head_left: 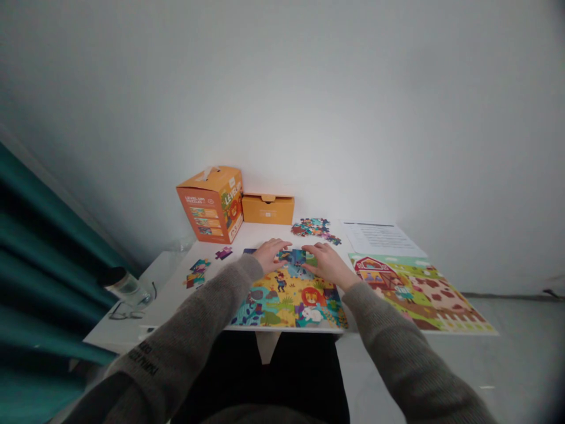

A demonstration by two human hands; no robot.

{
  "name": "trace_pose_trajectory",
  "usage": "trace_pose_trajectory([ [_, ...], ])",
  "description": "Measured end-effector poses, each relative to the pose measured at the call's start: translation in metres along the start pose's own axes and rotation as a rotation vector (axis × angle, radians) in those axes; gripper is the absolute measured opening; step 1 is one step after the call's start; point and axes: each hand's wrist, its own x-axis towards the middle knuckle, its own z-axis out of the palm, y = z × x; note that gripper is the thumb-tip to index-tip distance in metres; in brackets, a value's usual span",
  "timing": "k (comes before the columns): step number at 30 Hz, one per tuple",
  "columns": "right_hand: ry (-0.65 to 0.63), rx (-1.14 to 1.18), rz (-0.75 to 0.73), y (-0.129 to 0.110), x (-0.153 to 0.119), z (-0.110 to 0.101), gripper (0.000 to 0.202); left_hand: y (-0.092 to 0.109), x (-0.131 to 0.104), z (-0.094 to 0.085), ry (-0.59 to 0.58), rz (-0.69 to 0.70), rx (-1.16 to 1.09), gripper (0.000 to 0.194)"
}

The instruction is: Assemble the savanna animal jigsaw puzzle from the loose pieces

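A colourful animal jigsaw puzzle lies on the white table, with a lion, a crocodile and a hippo in its picture. My left hand rests on its upper part, thumb and fingers apart around blue pieces. Facing it, my right hand touches the upper right part, its thumb and fingers spread on either side of a green puzzle piece. Between the hands, blue pieces show at the top edge. Both palms hide parts of the puzzle beneath them.
Behind stand an orange puzzle box and a yellow-orange open box. Loose pieces are heaped at the back, with joined pieces at left. A farm picture, printed sheet, glass bottle and glasses lie around.
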Motion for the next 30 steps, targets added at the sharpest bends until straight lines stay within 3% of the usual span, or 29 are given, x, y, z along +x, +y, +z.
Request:
trace_pose_trajectory([
  [3, 0.012, 0.030, -0.042, -0.016, 0.010, 0.003, 0.044, 0.007, -0.004, -0.006, -0.051, 0.044, 0.104, 0.058],
  [8, 0.023, 0.140, -0.078, -0.029, 0.021, 0.012, 0.041, 0.003, -0.012, -0.013, -0.069, 0.019, 0.175, 0.047],
  [12, 0.036, 0.201, -0.079, -0.024, 0.022, 0.019, 0.033, -0.023, -0.020, -0.019, -0.107, -0.129, 0.177, 0.047],
  [16, -0.054, 0.159, -0.053, -0.016, 0.020, 0.027, 0.020, -0.044, -0.021, -0.018, -0.132, -0.224, 0.164, 0.048],
  [21, -0.079, 0.145, -0.051, -0.013, 0.018, 0.036, 0.021, -0.046, -0.014, -0.013, -0.197, -0.219, 0.150, 0.033],
  [30, -0.100, 0.143, -0.061, -0.011, 0.018, 0.044, 0.023, -0.056, -0.013, -0.002, -0.211, -0.243, 0.127, 0.030],
])
